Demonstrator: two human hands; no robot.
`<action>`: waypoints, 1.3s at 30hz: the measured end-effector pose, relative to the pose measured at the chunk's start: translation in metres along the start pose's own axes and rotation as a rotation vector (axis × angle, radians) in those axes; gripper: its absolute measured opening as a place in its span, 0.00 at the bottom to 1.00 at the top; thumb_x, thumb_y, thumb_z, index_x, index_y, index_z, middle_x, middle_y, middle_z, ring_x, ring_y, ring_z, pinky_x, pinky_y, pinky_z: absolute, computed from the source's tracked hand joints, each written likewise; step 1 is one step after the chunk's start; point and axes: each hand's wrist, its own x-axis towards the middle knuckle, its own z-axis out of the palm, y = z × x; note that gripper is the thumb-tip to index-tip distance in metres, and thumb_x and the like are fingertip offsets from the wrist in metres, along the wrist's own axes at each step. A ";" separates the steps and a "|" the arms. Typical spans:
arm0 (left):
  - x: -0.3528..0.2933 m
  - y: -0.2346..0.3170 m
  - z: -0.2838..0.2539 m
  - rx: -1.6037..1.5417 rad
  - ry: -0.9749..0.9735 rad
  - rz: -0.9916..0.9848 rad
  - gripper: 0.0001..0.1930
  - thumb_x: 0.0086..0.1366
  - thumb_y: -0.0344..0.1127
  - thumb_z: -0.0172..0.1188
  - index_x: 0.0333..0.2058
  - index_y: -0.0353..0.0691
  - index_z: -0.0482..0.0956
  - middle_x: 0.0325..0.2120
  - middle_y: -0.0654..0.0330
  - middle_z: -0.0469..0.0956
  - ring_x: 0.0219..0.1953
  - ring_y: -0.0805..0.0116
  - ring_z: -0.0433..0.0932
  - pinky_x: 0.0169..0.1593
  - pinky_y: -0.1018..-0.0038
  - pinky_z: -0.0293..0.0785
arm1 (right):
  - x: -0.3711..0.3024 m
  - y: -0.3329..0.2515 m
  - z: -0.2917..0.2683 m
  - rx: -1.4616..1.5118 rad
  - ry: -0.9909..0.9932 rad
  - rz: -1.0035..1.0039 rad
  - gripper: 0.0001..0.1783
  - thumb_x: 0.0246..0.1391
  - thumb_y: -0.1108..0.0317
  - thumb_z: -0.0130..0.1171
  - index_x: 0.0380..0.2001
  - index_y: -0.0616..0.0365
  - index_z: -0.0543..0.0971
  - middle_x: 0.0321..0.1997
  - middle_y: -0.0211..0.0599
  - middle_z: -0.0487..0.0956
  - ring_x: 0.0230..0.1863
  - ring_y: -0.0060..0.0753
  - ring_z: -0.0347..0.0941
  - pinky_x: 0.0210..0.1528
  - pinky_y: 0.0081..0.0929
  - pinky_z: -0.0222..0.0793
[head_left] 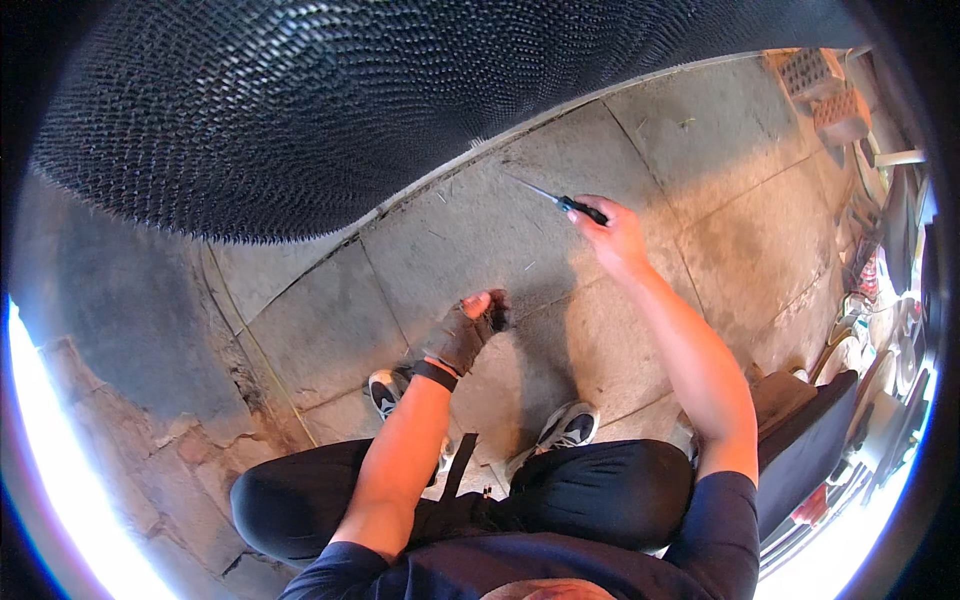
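Note:
My right hand is closed round the black and green handle of a thin-shafted screwdriver. Its metal shaft points up and left, toward the lower edge of a large black sheet or panel covered in rows of small bristly points. The tip appears apart from that edge. Lower and to the left, my left hand wears a worn, dark fingerless glove and a black wristband. Its fingers are curled, the thumb uppermost, beside a dark brown, fuzzy patch. Whether that is held or part of the glove, I cannot tell.
Stone slabs form the floor under my shoes. Perforated bricks lie at the far right. Along the right side are a dark board and a jumble of assorted items. A thin cord or strip runs across the floor at left.

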 end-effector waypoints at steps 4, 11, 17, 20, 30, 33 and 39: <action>0.019 0.011 -0.023 -0.142 0.143 0.071 0.27 0.71 0.52 0.55 0.51 0.28 0.76 0.41 0.54 0.81 0.43 0.60 0.79 0.50 0.65 0.77 | -0.035 -0.033 -0.044 -0.014 -0.203 0.016 0.15 0.54 0.66 0.67 0.45 0.58 0.84 0.31 0.31 0.83 0.30 0.22 0.73 0.33 0.24 0.68; 0.010 0.039 0.008 0.111 -0.075 -0.055 0.33 0.69 0.60 0.54 0.52 0.29 0.75 0.39 0.56 0.80 0.39 0.65 0.78 0.46 0.68 0.76 | -0.067 -0.051 -0.086 -0.062 -0.559 0.085 0.15 0.52 0.68 0.67 0.45 0.59 0.84 0.36 0.32 0.84 0.36 0.21 0.76 0.39 0.23 0.71; -0.001 0.035 0.011 0.421 -0.207 -0.289 0.18 0.69 0.45 0.61 0.41 0.33 0.81 0.27 0.63 0.79 0.28 0.71 0.76 0.34 0.74 0.72 | -0.072 -0.051 -0.095 -0.075 -0.578 0.020 0.14 0.53 0.73 0.66 0.45 0.59 0.84 0.32 0.27 0.82 0.32 0.18 0.73 0.36 0.20 0.70; -0.003 0.029 0.013 0.485 -0.158 -0.266 0.16 0.70 0.45 0.60 0.38 0.35 0.82 0.25 0.65 0.77 0.24 0.74 0.73 0.30 0.76 0.68 | -0.072 -0.047 -0.101 -0.110 -0.570 0.118 0.13 0.54 0.73 0.66 0.44 0.59 0.84 0.31 0.26 0.81 0.31 0.17 0.72 0.33 0.20 0.68; -0.017 0.041 -0.009 0.247 0.093 -0.142 0.12 0.70 0.41 0.60 0.40 0.38 0.83 0.24 0.70 0.78 0.24 0.78 0.72 0.28 0.79 0.68 | -0.063 -0.012 -0.097 -0.115 -0.317 0.161 0.12 0.55 0.71 0.66 0.43 0.60 0.84 0.29 0.26 0.80 0.30 0.17 0.70 0.32 0.21 0.66; -0.020 0.039 -0.025 0.123 0.139 -0.061 0.12 0.67 0.41 0.63 0.40 0.38 0.82 0.24 0.69 0.77 0.23 0.78 0.71 0.28 0.80 0.67 | -0.060 -0.005 -0.092 -0.164 -0.329 0.117 0.12 0.56 0.71 0.65 0.44 0.61 0.84 0.29 0.25 0.78 0.30 0.16 0.68 0.32 0.20 0.65; -0.031 0.053 -0.046 -0.198 0.200 0.144 0.12 0.67 0.41 0.63 0.45 0.42 0.77 0.25 0.69 0.74 0.20 0.79 0.64 0.25 0.79 0.61 | -0.058 0.004 -0.063 -0.172 -0.405 0.038 0.13 0.56 0.70 0.66 0.45 0.60 0.84 0.32 0.27 0.80 0.33 0.18 0.70 0.37 0.22 0.67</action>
